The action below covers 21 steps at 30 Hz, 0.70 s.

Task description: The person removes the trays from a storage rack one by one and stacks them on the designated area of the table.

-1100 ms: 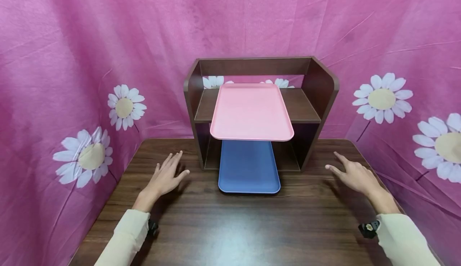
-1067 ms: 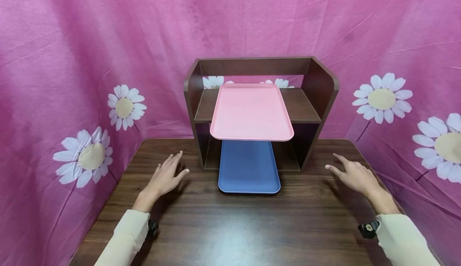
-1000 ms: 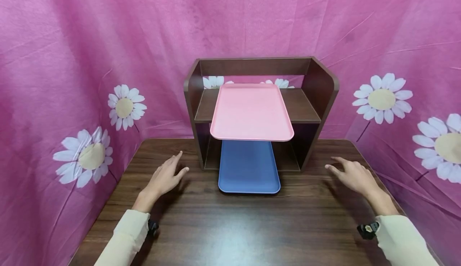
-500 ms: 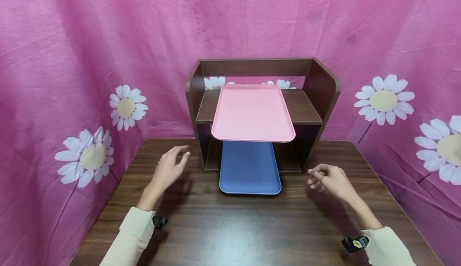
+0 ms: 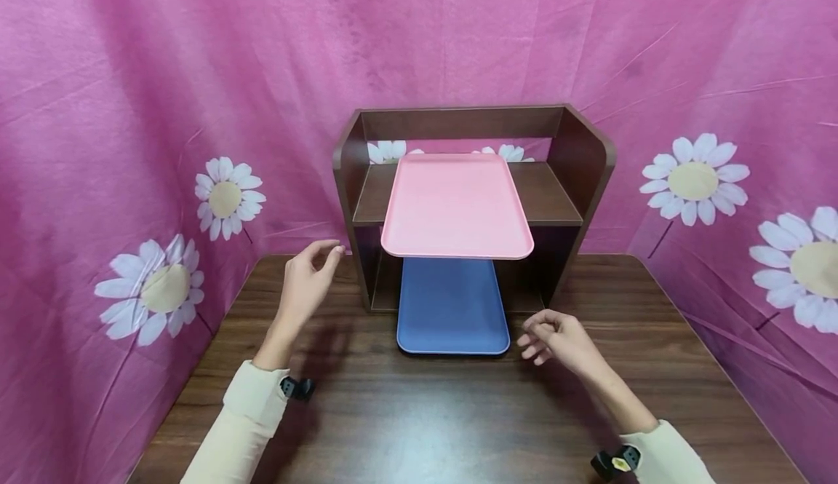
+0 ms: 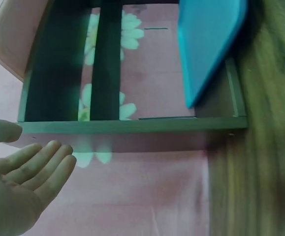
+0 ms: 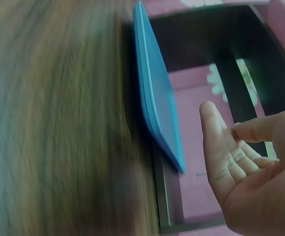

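Note:
A pink tray lies on the upper shelf of a brown two-tier rack, its front overhanging. Below it, a blue tray juts out of the lower compartment onto the table; in the right wrist view the blue tray's edge looks layered, like stacked trays. My left hand is raised just left of the rack, fingers loosely bent and holding nothing. Close to the blue tray's right front corner hovers my right hand, fingers relaxed and apart from it. The left wrist view shows the left hand beside the rack's side.
The rack stands at the back of a dark wooden table. A pink curtain printed with white daisies hangs behind and along both sides. Each wrist carries a small black camera, such as the right one.
The right hand has moved left, from the table's right side to near the blue tray, its fingers bending. The left hand has risen slightly beside the rack. Both trays stay in place.

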Each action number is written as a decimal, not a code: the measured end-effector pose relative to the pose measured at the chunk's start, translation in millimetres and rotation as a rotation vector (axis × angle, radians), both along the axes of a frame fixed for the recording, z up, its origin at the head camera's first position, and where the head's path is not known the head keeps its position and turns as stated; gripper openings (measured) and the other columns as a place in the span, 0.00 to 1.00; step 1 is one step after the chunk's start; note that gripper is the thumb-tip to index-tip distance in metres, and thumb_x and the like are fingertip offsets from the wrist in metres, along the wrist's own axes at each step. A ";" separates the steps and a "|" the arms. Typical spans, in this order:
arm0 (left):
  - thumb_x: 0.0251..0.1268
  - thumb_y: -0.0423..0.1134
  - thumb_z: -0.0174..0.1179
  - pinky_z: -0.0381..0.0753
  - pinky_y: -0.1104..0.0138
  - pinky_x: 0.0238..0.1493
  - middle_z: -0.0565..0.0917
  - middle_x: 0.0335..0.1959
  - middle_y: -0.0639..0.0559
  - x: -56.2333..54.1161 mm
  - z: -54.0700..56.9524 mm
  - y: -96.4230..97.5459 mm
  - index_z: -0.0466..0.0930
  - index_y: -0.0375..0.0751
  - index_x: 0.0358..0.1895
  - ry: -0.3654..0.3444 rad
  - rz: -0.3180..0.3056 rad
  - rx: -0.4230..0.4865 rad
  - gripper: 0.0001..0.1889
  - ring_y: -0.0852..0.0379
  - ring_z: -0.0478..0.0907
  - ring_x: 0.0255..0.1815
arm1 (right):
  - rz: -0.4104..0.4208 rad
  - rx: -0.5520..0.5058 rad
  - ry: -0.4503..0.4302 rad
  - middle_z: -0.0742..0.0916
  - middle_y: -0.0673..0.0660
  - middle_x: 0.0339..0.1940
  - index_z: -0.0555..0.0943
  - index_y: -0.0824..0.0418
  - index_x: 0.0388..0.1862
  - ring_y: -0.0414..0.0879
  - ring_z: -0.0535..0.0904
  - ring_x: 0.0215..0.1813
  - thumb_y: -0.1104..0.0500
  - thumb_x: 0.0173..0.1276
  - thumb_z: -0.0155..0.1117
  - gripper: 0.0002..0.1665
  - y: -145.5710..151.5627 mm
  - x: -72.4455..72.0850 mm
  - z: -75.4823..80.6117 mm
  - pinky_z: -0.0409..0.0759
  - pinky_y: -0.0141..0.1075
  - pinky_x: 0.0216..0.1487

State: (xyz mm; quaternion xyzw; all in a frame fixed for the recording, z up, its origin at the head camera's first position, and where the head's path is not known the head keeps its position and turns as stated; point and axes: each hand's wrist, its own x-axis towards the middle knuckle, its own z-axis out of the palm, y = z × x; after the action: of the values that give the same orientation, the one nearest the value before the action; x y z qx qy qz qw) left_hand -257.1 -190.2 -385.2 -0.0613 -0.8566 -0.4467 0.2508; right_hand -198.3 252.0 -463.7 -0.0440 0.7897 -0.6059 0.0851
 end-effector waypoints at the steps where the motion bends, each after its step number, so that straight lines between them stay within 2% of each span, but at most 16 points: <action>1: 0.79 0.41 0.64 0.72 0.79 0.36 0.93 0.47 0.44 -1.0 2.6 1.2 0.89 0.39 0.56 -0.002 -0.002 0.017 0.13 0.59 0.80 0.34 | 0.005 -0.015 -0.002 0.92 0.71 0.39 0.73 0.84 0.54 0.45 0.90 0.31 0.67 0.82 0.53 0.16 -3.2 0.2 -0.9 0.90 0.39 0.31; 4: 0.79 0.41 0.63 0.76 0.84 0.43 0.92 0.52 0.42 -4.2 10.2 4.2 0.87 0.36 0.59 -0.008 -0.018 0.075 0.15 0.54 0.87 0.46 | 0.013 -0.054 -0.011 0.92 0.73 0.41 0.73 0.84 0.55 0.46 0.91 0.33 0.69 0.80 0.52 0.16 -12.7 1.2 -2.9 0.91 0.39 0.33; 8: 0.80 0.40 0.63 0.78 0.85 0.51 0.90 0.58 0.40 -7.7 19.5 7.9 0.84 0.34 0.63 -0.021 -0.053 0.144 0.17 0.47 0.88 0.58 | 0.040 -0.092 -0.021 0.91 0.74 0.43 0.72 0.86 0.57 0.47 0.92 0.35 0.70 0.78 0.51 0.18 -24.6 4.0 -4.7 0.92 0.40 0.36; 12: 0.80 0.40 0.63 0.82 0.80 0.57 0.88 0.61 0.38 -11.4 25.1 11.8 0.82 0.33 0.66 -0.042 -0.095 0.192 0.20 0.44 0.87 0.61 | 0.066 -0.110 -0.042 0.92 0.70 0.42 0.72 0.86 0.57 0.48 0.92 0.36 0.67 0.80 0.52 0.19 -35.8 7.5 -7.7 0.93 0.40 0.38; 17: 0.80 0.42 0.64 0.86 0.64 0.64 0.87 0.63 0.36 -15.7 27.0 16.9 0.80 0.33 0.70 -0.075 -0.102 0.205 0.23 0.43 0.86 0.63 | 0.081 -0.107 -0.084 0.93 0.68 0.41 0.75 0.84 0.56 0.48 0.92 0.37 0.65 0.81 0.53 0.19 -47.5 13.2 -15.4 0.93 0.39 0.39; 19: 0.80 0.43 0.64 0.87 0.64 0.62 0.86 0.64 0.34 -17.5 27.0 19.0 0.78 0.33 0.71 -0.092 -0.102 0.210 0.25 0.42 0.86 0.63 | 0.085 -0.112 -0.110 0.93 0.67 0.42 0.76 0.83 0.56 0.48 0.92 0.37 0.64 0.81 0.54 0.19 -51.6 15.8 -19.2 0.93 0.39 0.40; 21: 0.79 0.43 0.64 0.89 0.69 0.56 0.85 0.64 0.33 -19.8 26.5 20.9 0.76 0.31 0.73 -0.107 -0.110 0.228 0.27 0.41 0.86 0.62 | 0.085 -0.122 -0.140 0.93 0.68 0.42 0.76 0.83 0.56 0.49 0.92 0.38 0.62 0.82 0.54 0.20 -55.3 18.0 -22.9 0.93 0.40 0.40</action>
State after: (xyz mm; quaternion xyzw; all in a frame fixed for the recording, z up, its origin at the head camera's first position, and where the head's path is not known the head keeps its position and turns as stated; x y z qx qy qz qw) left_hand -276.8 -169.2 -358.7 -0.0555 -0.8077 -0.5570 0.1852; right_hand -180.3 196.8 -486.6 -0.0399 0.7409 -0.6503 0.1630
